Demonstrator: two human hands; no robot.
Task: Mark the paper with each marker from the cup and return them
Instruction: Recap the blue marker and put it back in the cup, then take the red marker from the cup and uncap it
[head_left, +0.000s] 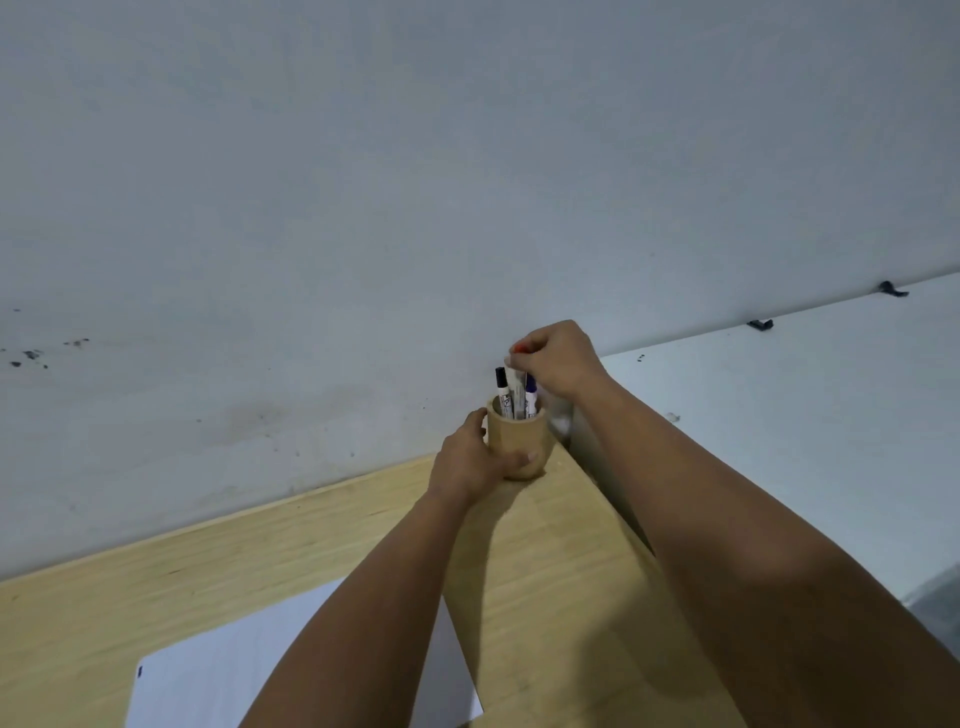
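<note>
A light wooden cup (519, 436) stands at the far right corner of the wooden desk, against the wall. My left hand (470, 460) wraps around its left side and front. Three markers stand in it: a black-capped marker (502, 392), a blue-capped marker (531, 397), and between them a red-capped marker (516, 384). My right hand (558, 361) pinches the red marker's top, its lower end inside the cup. A white paper sheet (218, 675) lies near me on the desk, partly hidden by my left forearm.
The wooden desk (208, 566) meets a grey-white wall (363, 208) at the back. A white panel (805, 415) runs along the desk's right edge, with two dark clips on its top line.
</note>
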